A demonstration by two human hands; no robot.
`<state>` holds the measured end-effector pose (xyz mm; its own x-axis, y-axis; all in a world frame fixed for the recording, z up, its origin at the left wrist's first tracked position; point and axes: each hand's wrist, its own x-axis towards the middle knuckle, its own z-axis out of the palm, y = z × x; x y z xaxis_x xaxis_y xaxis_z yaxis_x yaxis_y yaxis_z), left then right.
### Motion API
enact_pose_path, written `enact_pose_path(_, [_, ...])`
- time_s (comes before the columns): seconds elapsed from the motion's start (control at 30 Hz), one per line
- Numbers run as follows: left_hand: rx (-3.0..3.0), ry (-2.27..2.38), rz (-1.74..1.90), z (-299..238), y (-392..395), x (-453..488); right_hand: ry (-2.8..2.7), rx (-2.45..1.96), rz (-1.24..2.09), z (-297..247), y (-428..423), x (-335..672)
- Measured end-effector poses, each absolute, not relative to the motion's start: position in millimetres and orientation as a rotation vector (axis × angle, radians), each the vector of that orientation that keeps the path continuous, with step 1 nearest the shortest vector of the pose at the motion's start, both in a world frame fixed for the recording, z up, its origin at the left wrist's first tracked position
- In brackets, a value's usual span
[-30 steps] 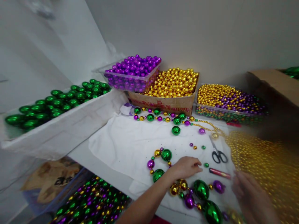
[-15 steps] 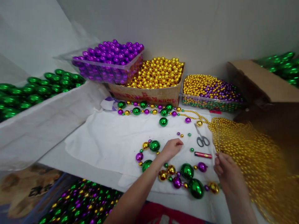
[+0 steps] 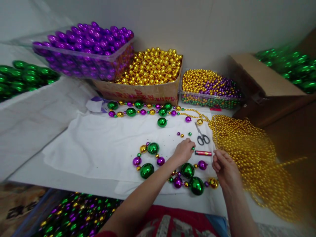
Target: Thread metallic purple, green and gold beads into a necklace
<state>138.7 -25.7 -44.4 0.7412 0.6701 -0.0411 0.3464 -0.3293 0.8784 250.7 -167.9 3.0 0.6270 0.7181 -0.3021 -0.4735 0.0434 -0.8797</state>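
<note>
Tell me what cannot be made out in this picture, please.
Head view:
Whether the left hand pinches the small green bead: fingertips partly cover it.
What the right hand holds, if anything: too thin to see.
Shiny green oval beads, far left: cut off by the left edge.

Left hand [image 3: 184, 152] at green bead [image 3: 193, 148]

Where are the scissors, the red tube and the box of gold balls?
scissors [image 3: 199, 132], head view, where the blades cross.
red tube [image 3: 203, 153], head view, middle of its body.
cardboard box of gold balls [image 3: 138, 93], head view, on its front wall.
</note>
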Motion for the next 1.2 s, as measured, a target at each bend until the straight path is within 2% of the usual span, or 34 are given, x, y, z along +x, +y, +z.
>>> enact_pose_path(0.2, [1.625, 0.812, 0.440, -36, -11, 125, -0.353, -1.373, 0.988, 7, -175, 243])
enact_pose_path(0.37, [0.698, 0.636, 0.534, -25, 8, 99, -0.499, -1.485, 1.112, 10, -178, 229])
enact_pose_path(0.47, [0.482, 0.615, 0.596, -22, 14, 91, -0.629, -1.581, 1.136, 9, -177, 225])
enact_pose_path(0.8, [0.381, 0.623, 0.680, -21, 17, 86, -0.770, -1.730, 1.037, 21, -179, 212])
enact_pose_path(1.2, [0.387, 0.633, 0.738, -16, 16, 85, -0.835, -1.746, 1.163, 9, -181, 223])
